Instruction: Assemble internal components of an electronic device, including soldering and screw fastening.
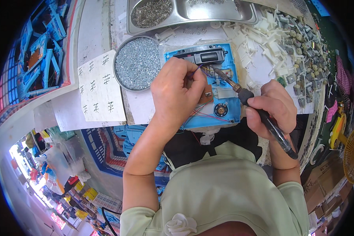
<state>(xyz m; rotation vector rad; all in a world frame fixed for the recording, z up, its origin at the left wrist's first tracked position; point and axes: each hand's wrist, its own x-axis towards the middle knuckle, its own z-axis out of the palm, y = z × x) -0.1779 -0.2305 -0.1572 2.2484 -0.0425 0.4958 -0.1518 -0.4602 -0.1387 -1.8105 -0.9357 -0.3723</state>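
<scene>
A blue plastic housing [234, 105] lies open on the bench in front of me, with a black part [209, 57] along its far side. Inside it are a round speaker [220, 109], a small brown circuit board [207, 94] and thin red and dark wires. My left hand [179, 84] reaches over the housing's left half, thumb and forefinger pinched on a thin wire. In my right hand [274, 110] is a soldering iron [246, 95] with a black handle, its tip slanting to the wires just right of my left fingertips. Whether the tip touches a joint is too small to tell.
A round tin of small screws [137, 63] stands left of the housing, beside a sheet with handwriting [101, 88]. Behind is a metal tray [214, 17] of small metal parts. White plastic pieces [259, 37] and grey motor-like parts [303, 51] are heaped at right. Blue housings [49, 59] fill a far-left container.
</scene>
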